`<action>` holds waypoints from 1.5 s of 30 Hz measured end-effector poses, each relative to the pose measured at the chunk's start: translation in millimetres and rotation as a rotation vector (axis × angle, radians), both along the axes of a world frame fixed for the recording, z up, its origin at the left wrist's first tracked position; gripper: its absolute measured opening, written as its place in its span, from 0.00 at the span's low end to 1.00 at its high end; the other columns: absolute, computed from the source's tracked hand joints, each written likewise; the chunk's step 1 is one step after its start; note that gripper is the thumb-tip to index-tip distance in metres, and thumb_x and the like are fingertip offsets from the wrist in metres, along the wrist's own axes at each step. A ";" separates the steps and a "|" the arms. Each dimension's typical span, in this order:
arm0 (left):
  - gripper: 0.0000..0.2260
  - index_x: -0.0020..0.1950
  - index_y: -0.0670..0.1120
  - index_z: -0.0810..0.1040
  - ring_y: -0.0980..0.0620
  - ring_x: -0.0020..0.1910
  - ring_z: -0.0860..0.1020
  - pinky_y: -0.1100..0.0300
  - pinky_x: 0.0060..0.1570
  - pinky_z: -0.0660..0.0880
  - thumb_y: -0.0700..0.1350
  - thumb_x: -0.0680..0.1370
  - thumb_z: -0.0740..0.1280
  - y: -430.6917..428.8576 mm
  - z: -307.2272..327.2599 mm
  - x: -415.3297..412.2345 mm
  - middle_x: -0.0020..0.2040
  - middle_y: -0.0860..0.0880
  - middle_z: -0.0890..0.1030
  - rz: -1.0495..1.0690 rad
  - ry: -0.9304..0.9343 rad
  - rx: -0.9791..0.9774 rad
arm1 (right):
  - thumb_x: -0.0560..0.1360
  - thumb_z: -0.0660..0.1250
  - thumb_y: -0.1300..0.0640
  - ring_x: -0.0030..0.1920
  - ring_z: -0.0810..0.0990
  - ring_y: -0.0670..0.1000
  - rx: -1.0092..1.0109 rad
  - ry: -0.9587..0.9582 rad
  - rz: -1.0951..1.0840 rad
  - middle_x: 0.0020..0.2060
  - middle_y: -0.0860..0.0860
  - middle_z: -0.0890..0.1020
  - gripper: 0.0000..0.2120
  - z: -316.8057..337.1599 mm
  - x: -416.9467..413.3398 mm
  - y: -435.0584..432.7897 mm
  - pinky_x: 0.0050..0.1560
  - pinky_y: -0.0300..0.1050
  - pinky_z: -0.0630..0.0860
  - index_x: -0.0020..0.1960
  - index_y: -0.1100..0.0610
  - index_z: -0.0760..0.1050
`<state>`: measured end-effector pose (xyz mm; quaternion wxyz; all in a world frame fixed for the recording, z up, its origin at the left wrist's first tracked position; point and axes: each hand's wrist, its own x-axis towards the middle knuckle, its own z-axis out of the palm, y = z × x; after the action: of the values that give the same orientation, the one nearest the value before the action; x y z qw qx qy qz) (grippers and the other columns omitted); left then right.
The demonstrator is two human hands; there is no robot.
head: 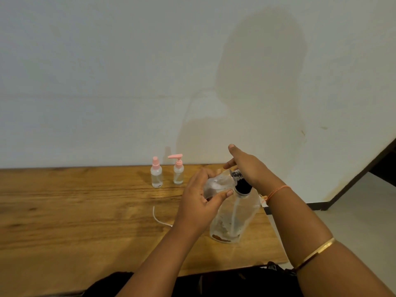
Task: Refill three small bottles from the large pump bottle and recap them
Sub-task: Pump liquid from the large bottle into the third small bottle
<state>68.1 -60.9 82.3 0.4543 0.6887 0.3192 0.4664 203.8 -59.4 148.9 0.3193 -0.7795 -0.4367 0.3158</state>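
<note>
Wooden table (85,211) against a plain white wall (107,71). Two small clear bottles stand upright near the back edge: spray bottle (156,175) with a pink cap on the left, pump bottle (178,171) with a pink pump head beside it, apart. A thin white tube (159,219) lies loose on the wood. The large clear bottle (232,217) stands near the table's right edge, with a black pump collar. Left hand (199,202) is curled around a small clear bottle (218,183) tilted at the pump spout. Right hand (246,166) is flat, fingers loosely spread, palm on the pump top. Orange thread and gold bangle on the right arm.
</note>
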 end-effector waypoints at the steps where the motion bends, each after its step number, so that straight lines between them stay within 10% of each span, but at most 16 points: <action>1: 0.12 0.48 0.53 0.73 0.58 0.49 0.76 0.75 0.39 0.71 0.45 0.71 0.74 -0.4 0.0 0.1 0.49 0.50 0.78 -0.001 0.002 -0.008 | 0.81 0.45 0.40 0.50 0.71 0.52 -0.004 -0.006 0.001 0.48 0.53 0.74 0.30 0.4 -0.3 -0.4 0.52 0.45 0.63 0.55 0.60 0.78; 45: 0.13 0.50 0.52 0.75 0.59 0.51 0.76 0.75 0.41 0.72 0.51 0.68 0.72 -2.9 0.9 2.2 0.51 0.49 0.79 0.030 -0.104 0.056 | 0.81 0.45 0.41 0.52 0.71 0.51 0.005 0.017 0.029 0.49 0.52 0.73 0.30 12.5 -0.5 -1.3 0.54 0.44 0.63 0.58 0.60 0.77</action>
<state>70.3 -63.9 83.3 0.4439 0.6711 0.2922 0.5170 203.3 -60.8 161.4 0.3203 -0.7695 -0.4460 0.3261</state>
